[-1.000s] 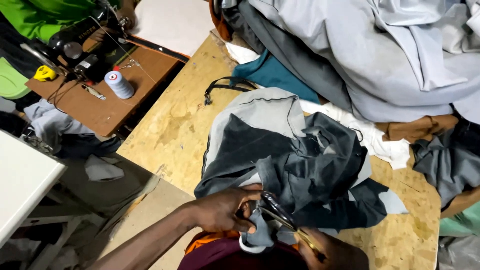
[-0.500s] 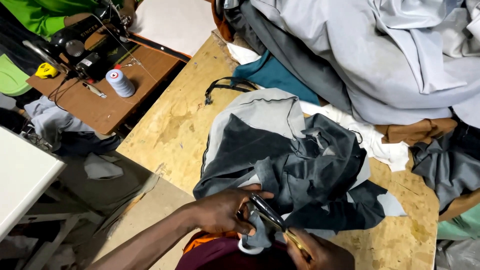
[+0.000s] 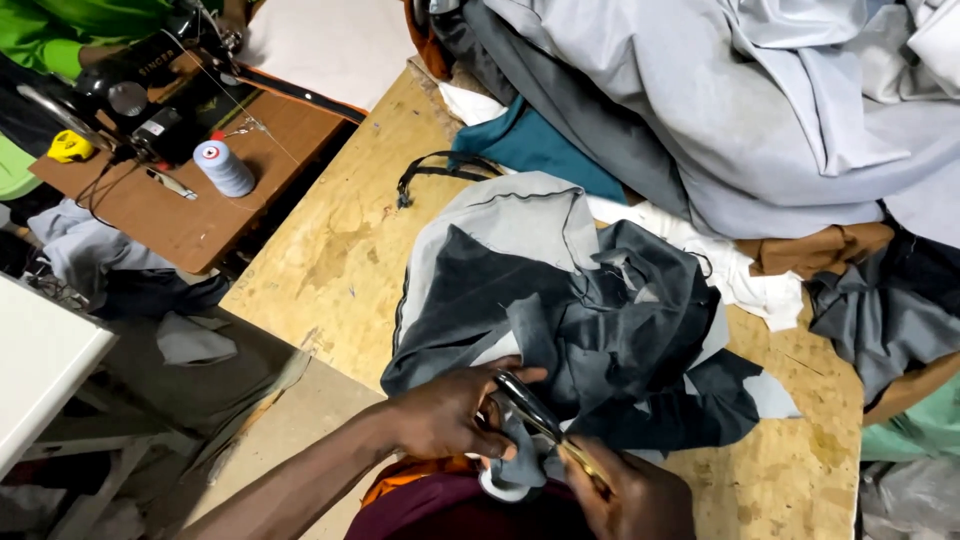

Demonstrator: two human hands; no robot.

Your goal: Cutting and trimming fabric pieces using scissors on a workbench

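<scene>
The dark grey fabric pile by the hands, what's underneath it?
Under the dark grey fabric pile lies a light grey cloth on the plywood table, with white cloth at its far edge. Whatever lies beneath its middle is covered.

Bare forearms, no sleeves; maroon garment over orange at waist.

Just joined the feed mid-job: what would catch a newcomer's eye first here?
At the bottom centre, the left hand and right hand work scissors into a crumpled dark grey fabric piece on the plywood table. A big heap of pale grey cloth fills the top right. At the top left stands a black sewing machine with a pale blue thread cone.
</scene>
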